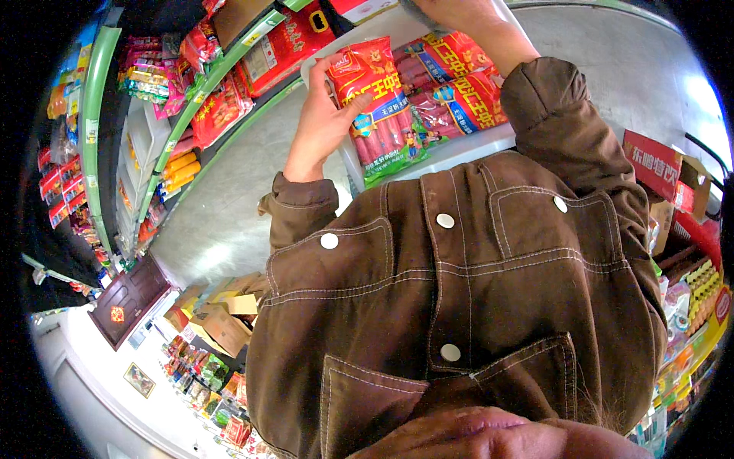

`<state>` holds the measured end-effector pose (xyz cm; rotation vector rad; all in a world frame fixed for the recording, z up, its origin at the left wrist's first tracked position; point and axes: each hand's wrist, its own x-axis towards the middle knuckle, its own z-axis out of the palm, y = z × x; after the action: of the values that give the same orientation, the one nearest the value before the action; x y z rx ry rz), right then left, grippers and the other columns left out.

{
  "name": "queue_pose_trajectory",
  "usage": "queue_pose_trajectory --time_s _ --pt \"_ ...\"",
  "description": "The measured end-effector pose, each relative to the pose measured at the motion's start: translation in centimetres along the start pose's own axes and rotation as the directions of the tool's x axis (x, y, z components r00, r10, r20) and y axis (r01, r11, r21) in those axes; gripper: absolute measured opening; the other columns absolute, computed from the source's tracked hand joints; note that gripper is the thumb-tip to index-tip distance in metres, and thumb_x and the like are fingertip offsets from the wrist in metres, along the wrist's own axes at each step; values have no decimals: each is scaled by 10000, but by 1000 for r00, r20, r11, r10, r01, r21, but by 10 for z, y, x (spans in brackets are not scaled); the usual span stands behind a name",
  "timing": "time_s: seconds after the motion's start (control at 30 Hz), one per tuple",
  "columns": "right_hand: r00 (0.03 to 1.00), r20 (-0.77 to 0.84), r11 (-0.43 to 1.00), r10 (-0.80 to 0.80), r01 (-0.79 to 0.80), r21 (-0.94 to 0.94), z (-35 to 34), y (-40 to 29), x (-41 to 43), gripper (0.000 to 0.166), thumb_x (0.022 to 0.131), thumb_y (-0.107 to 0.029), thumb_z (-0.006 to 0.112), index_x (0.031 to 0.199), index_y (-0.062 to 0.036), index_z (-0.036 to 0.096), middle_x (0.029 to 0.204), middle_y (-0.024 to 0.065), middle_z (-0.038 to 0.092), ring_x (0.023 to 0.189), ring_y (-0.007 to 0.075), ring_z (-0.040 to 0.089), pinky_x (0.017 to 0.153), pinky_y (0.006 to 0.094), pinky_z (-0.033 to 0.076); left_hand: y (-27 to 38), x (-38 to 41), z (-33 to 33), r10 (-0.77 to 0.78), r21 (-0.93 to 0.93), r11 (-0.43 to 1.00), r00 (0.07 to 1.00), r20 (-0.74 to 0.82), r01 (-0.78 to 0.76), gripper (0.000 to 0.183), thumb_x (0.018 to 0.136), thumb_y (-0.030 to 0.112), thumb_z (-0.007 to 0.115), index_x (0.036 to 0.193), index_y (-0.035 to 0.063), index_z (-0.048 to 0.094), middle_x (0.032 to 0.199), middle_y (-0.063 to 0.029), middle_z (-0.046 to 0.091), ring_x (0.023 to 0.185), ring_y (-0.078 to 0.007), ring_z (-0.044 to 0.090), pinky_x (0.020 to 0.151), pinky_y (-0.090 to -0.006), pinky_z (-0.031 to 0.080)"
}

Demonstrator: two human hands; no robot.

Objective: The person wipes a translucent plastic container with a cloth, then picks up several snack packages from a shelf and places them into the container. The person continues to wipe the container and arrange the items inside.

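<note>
My left hand [328, 117] grips the left edge of a red plastic bag of sausages [375, 112], thumb on its front and fingers behind. The bag stands tilted inside a white plastic bin [450, 156]. Two similar sausage bags lie to its right, an upper bag [441, 57] and a lower bag [456, 106]. My right hand [461, 14] reaches over the bin's far side and is partly cut off by the top of the view. Against it is a blurred grey thing [425, 17], perhaps a cloth; whether my fingers hold it is not visible.
Green-edged store shelves [166, 146] with packaged snacks curve along the left. A red gift box [287, 46] stands on a shelf beyond the bin. Cardboard boxes [221, 324] sit at lower left, near a dark door [131, 301]. Egg trays [702, 292] and a red carton [651, 163] are at right.
</note>
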<state>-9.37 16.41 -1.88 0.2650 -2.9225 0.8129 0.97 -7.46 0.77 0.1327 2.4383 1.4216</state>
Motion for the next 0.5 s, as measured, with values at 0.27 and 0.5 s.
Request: queue_pose_trajectory --time_s 0.27,0.5 --pt "999 -22 1000 -27 27 7 -2 0 -1 339 852 -319 536 1065 -63 473 833 212 641 804 402 612 806 512 418 24 -10 -8 205 902 400 975 83 -161 719 627 486 758 1221 132 563 1188 -70 535 1085 -255 472 825 -431 437" --pt "999 -12 999 -30 29 -36 2 2 2 321 850 -315 533 1044 -69 465 845 209 641 804 402 612 797 505 426 20 -20 -15 174 862 438 965 197 -255 990 489 566 795 1302 97 480 1302 -91 486 1221 -273 396 985 -502 301"
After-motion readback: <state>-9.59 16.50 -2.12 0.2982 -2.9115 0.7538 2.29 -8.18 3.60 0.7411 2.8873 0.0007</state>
